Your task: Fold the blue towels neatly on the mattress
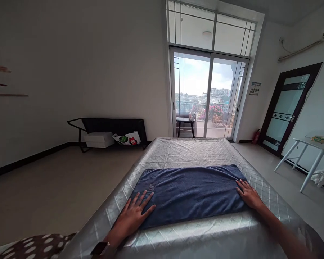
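A navy-blue towel [191,194] lies spread, lightly rippled, across a silvery quilted cover [189,147]. The left hand [133,212] rests on its left end, the right hand [248,194] on its right edge; each grip is loose, palm down, fingers apart, clasping nothing.

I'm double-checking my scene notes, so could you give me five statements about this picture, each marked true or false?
1. The left grip and right grip both touch the blue cloth. True.
2. The left grip is clenched. False: its fingers are spread.
3. The blue cloth lies on a silvery cover. True.
4. A watch is on the right wrist. False: the watch is on the left wrist.
5. The sliding door has glass panels. True.
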The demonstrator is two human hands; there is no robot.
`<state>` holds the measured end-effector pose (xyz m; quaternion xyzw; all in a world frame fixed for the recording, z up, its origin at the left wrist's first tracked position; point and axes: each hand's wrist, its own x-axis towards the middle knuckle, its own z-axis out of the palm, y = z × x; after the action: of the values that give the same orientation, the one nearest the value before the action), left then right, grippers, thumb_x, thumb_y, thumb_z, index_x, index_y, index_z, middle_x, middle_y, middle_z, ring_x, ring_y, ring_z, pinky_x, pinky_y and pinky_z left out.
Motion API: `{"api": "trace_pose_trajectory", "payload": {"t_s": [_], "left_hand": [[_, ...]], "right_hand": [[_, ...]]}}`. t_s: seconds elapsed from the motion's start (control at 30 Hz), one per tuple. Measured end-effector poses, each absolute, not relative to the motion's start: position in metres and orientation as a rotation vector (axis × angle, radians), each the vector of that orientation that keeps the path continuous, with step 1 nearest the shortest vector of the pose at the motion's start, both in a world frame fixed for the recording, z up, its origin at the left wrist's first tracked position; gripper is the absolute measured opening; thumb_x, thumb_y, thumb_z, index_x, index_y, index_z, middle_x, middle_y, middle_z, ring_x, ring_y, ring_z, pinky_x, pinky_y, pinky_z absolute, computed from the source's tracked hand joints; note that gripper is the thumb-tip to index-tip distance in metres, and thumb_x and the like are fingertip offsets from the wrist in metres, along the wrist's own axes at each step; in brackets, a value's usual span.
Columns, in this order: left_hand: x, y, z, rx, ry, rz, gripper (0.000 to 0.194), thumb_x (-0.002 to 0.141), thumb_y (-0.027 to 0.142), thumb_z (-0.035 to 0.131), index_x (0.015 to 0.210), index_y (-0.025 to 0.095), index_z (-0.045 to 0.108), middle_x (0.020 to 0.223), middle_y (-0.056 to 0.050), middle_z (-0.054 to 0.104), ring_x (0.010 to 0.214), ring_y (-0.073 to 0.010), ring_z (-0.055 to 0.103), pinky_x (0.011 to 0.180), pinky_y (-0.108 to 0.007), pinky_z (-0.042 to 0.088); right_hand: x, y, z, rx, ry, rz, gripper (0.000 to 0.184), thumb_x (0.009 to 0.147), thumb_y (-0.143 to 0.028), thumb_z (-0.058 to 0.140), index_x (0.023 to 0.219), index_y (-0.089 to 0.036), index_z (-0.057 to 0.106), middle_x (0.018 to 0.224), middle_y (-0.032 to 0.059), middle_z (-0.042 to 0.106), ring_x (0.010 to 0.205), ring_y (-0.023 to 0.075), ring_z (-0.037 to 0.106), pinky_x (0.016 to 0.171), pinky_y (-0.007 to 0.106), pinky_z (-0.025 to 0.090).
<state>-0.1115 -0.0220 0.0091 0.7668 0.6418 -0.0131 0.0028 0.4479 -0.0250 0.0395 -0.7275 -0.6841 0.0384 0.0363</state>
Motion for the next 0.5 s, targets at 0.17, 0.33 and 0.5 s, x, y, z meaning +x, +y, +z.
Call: {"api": "trace_pose_trajectory", "payload": {"t_s": [0.17, 0.33, 0.5], "left_hand": [[-0.113, -0.018, 0.025, 2.292, 1.966, -0.052, 0.069, 0.096, 0.063, 0.036, 0.157, 0.031, 0.033, 0.166, -0.006, 0.026, 0.154, -0.0335, 0.023, 0.122, -0.056, 0.022], [-0.1, -0.007, 0.058, 2.198, 2.01, -0.106, 0.065, 0.093, 0.06, 0.043, 0.149, 0.028, 0.051, 0.157, -0.011, 0.048, 0.141, -0.0351, 0.048, 0.112, -0.05, 0.04], [-0.047, 0.031, 0.076, 2.355, 2.045, 0.083, 0.051, 0.097, 0.05, 0.045, 0.138, 0.026, 0.063, 0.141, -0.01, 0.064, 0.124, -0.0319, 0.062, 0.1, -0.044, 0.05]], "right_hand": [[0.447, -0.021, 0.034, -2.23, -2.024, 0.021, 0.057, 0.103, -0.04, 0.028, 0.156, -0.022, 0.042, 0.164, 0.0087, 0.036, 0.153, 0.0276, 0.027, 0.122, 0.053, 0.026], [0.428, -0.024, 0.019, -2.152, -2.09, -0.011, 0.057, 0.103, -0.041, 0.034, 0.157, -0.024, 0.039, 0.166, 0.0081, 0.031, 0.152, 0.0315, 0.027, 0.121, 0.054, 0.028], [0.429, -0.023, 0.005, -2.086, -2.195, -0.088, 0.057, 0.103, -0.039, 0.03, 0.158, -0.026, 0.036, 0.165, 0.0086, 0.033, 0.152, 0.031, 0.028, 0.119, 0.058, 0.029]]}}
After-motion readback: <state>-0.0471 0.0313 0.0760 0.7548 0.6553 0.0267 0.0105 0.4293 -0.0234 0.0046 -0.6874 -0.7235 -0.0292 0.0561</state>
